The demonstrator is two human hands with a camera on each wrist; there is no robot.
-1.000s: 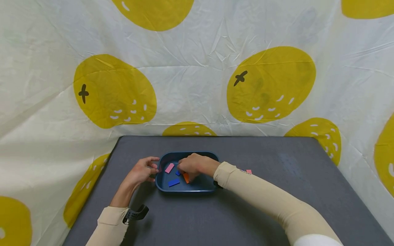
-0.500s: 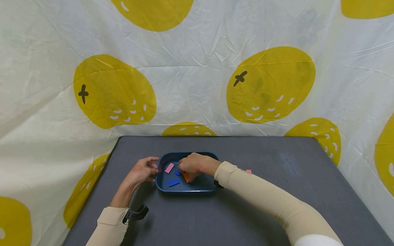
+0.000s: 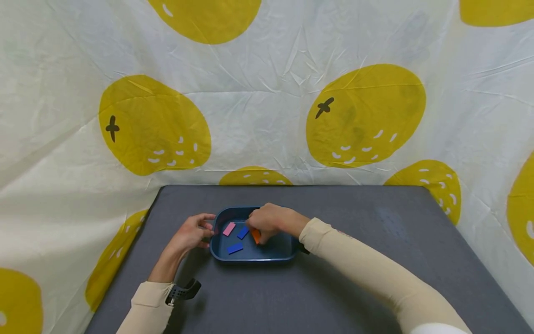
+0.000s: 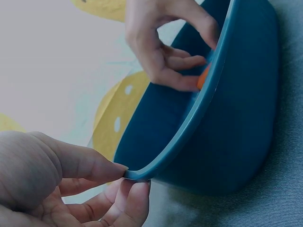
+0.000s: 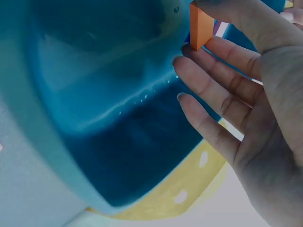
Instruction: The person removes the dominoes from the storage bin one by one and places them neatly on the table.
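Observation:
In the head view, a dark blue tray (image 3: 271, 253) stands on the table. My left hand (image 3: 193, 235) is at its left end; in the left wrist view the thumb and fingers pinch the rim (image 4: 189, 120). My right hand (image 3: 269, 220) reaches into the tray and pinches a flat orange block (image 3: 256, 236) between thumb and fingertips. The right wrist view shows this orange block (image 5: 202, 26) held on edge, the other fingers spread beside it. Left of it in the tray lie a pink block (image 3: 229, 228), a blue block (image 3: 243, 232) and another blue block (image 3: 235, 248).
The dark grey table (image 3: 354, 208) carries the tray near its far side. Behind it hangs a white cloth (image 3: 258, 125) with yellow fruit shapes. The right sleeve (image 3: 359, 255) crosses over the table to the tray's right.
My right hand has shifted slightly right and up with the orange block, uncovering more of the nearby blue block. The pink piece beyond the right sleeve is now hidden. My left hand stays put.

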